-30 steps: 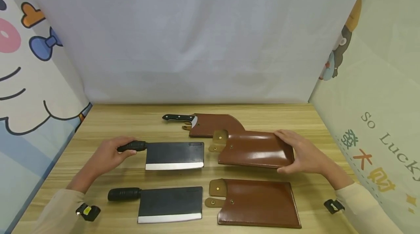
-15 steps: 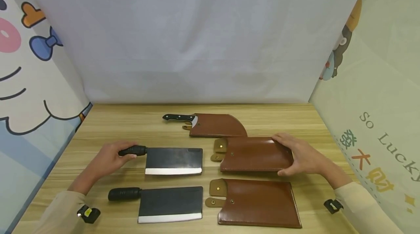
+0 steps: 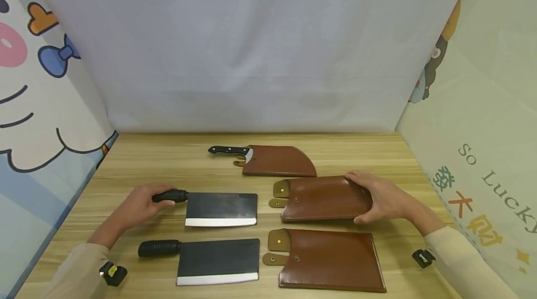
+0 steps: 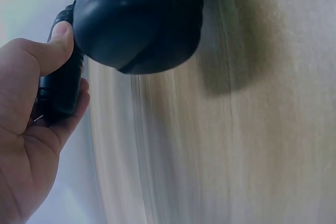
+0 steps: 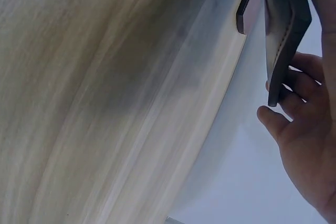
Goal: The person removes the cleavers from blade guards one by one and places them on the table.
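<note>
My left hand (image 3: pixel 142 203) grips the black ribbed handle of a cleaver (image 3: pixel 221 207), whose dark blade has a bright lower edge and points right. In the left wrist view the thumb lies on this handle (image 4: pixel 63 85). My right hand (image 3: pixel 383 199) holds the right end of a brown leather knife sheath (image 3: pixel 323 199), thumb at the near edge. Its tan snap straps face the blade, with a gap between. The right wrist view shows the sheath's stitched end (image 5: pixel 286 35) between thumb and fingers. That end looks slightly raised; whether the cleaver touches the table is unclear.
A second cleaver (image 3: pixel 218 261) lies nearer the front, with a second brown sheath (image 3: pixel 331 259) to its right. At the back, a black-handled knife (image 3: pixel 228 150) sits inside a curved sheath (image 3: pixel 277 160). White cloth (image 3: pixel 251 57) hangs behind the wooden table (image 3: pixel 151 150).
The held cleaver and the held sheath have both come nearer the front and look lower. The sheath has also shifted slightly left. Both hands keep their hold; the other knives and sheaths stay put.
</note>
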Demonstrator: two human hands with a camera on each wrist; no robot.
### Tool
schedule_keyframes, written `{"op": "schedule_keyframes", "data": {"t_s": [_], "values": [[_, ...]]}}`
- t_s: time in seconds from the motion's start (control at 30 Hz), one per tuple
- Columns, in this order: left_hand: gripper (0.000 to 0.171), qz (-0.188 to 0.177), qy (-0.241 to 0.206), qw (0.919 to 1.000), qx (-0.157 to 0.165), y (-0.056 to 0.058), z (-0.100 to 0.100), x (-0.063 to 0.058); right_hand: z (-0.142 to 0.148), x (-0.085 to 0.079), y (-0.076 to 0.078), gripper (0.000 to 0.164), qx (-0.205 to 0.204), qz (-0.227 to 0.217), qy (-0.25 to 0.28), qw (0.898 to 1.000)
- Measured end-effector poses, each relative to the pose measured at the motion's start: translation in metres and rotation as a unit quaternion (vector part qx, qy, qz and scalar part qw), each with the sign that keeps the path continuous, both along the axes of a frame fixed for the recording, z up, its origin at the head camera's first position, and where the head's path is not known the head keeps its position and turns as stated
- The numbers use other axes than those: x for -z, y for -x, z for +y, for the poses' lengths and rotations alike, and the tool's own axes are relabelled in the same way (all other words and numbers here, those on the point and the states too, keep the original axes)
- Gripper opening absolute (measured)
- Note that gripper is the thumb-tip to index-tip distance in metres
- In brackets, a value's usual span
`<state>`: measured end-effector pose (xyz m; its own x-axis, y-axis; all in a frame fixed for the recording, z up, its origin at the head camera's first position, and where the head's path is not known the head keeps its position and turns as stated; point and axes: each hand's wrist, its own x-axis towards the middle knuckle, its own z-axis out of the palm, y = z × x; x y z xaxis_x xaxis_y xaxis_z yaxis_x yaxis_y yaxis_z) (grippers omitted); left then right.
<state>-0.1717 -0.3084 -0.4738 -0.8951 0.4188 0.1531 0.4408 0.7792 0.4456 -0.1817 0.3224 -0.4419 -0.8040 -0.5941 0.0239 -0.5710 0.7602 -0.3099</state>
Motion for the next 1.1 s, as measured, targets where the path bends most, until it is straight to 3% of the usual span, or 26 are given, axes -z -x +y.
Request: {"op": "schedule_keyframes", "data": {"t_s": [0.4, 0.73, 0.93, 1.1], "values": [[0.04, -0.027, 0.02, 0.9993, 0.015, 0.008, -0.004, 0.009, 0.001, 0.017, 0.006, 0.113, -0.009, -0.013, 0.003, 1.0], [0.042, -0.057, 0.016, 0.9982, -0.007, 0.008, -0.005, 0.02, 0.004, 0.029, 0.002, 0.117, 0.011, -0.042, -0.003, 0.999], [0.042, -0.061, 0.02, 0.9979, -0.006, 0.007, -0.004, 0.018, 0.006, 0.032, 0.001, 0.118, 0.011, -0.05, -0.003, 0.999], [0.05, -0.073, 0.037, 0.9966, -0.006, 0.009, -0.002, 0.01, 0.008, 0.029, 0.001, 0.113, 0.009, -0.059, -0.002, 0.998]]}}
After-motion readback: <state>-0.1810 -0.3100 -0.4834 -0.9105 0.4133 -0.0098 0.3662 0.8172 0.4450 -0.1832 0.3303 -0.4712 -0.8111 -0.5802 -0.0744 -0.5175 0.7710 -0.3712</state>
